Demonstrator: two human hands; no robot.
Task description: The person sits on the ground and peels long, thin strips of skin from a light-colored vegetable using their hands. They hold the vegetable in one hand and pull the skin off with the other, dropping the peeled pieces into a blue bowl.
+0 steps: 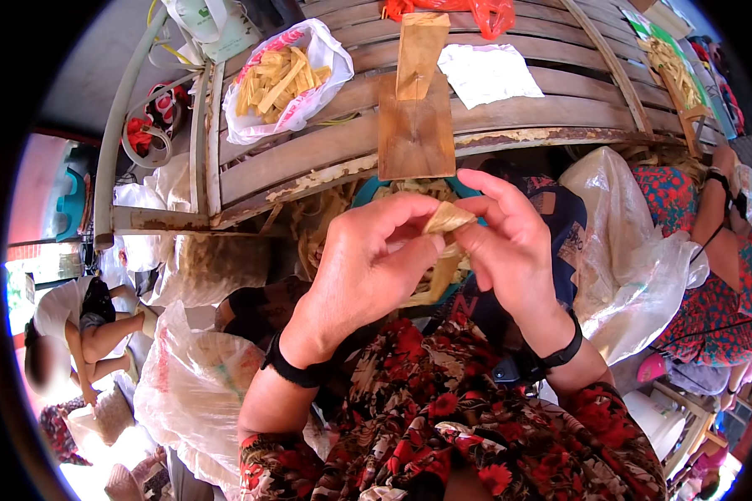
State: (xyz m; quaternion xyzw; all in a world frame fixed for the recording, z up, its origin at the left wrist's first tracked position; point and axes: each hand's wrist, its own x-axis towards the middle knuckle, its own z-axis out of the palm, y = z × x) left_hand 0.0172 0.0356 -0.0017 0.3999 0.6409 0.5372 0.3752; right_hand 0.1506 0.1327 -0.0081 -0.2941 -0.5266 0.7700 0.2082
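My left hand [370, 257] and my right hand [507, 244] meet in front of me, both pinching a small folded strip of dried, yellowish leaf-like material [449, 216]. Its folded end forms a pointed wedge between the fingers. Below them hangs a longer strip [440, 275]; whether it joins the folded piece is hard to tell. Under my hands, partly hidden, is a teal basin [366, 191] holding more strips. Just beyond my fingertips, a wooden board [416, 141] juts over the bench edge, with a wooden block [421, 53] tilted up on it.
On the slatted bench [570, 113] stands a white plastic bag [335, 53] of folded pieces [279, 81]. White paper [489, 72] and a red plastic bag [492, 15] lie near the block. Plastic sacks [194, 376] flank me. One person [711, 282] sits at right, another [69, 325] at left.
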